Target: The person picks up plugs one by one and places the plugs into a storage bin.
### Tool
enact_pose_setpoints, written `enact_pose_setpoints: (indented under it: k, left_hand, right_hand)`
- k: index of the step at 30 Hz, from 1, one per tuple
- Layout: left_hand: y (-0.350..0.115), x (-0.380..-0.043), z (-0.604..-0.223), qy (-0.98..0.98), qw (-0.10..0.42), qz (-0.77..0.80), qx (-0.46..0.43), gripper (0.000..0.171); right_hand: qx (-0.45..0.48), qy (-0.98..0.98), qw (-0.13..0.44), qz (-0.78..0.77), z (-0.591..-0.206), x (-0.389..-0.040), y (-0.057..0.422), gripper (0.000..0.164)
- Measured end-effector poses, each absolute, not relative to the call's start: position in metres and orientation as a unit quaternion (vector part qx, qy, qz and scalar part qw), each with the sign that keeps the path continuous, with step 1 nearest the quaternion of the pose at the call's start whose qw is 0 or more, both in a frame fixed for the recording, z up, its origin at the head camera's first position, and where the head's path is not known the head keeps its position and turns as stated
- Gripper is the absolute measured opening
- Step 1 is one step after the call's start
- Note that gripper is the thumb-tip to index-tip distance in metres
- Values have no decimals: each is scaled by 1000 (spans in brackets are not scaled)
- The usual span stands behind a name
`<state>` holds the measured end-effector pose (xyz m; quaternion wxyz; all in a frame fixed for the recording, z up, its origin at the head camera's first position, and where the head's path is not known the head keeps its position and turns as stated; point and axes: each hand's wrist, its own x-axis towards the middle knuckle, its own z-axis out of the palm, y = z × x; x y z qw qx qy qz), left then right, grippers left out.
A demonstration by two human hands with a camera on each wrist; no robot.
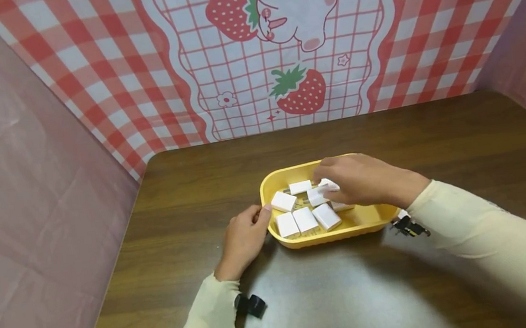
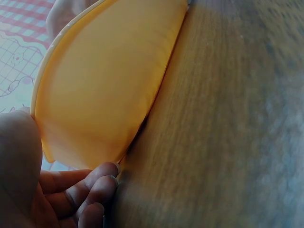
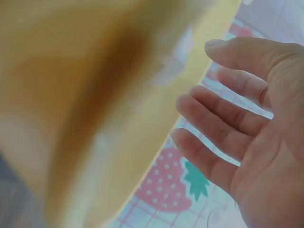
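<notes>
A yellow plastic basket point(image 1: 327, 238) sits on the table and holds several white plug adapters point(image 1: 305, 220), some with metal prongs showing. At its left end my left hand point(image 1: 246, 234) grips it, the thumb on the rim; the left wrist view has curled fingers point(image 2: 99, 190) low against the outer wall. My right hand point(image 1: 364, 178) hovers over the right half of the basket, hiding part of the adapters beneath. The right wrist view shows its fingers loosely spread, with nothing between them and the thumb.
The brown wooden table point(image 1: 180, 193) runs to a back wall hung with a red checked strawberry cloth point(image 1: 301, 91). Pink cloth point(image 1: 31, 181) covers the left side. A black device point(image 1: 409, 226) shows below my right wrist, and another black device point(image 1: 253, 305) is strapped to my left.
</notes>
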<state>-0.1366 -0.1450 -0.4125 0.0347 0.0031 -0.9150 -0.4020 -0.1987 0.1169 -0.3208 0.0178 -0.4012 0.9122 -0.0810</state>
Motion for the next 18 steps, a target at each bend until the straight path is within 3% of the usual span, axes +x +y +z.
enact_pose_setpoints:
  k: [18]
  left_hand:
    - [-145,-136,-413,-914,33,-405,4,39]
  right_hand:
    - [-255,960,7,-119,-306,-178,182,33]
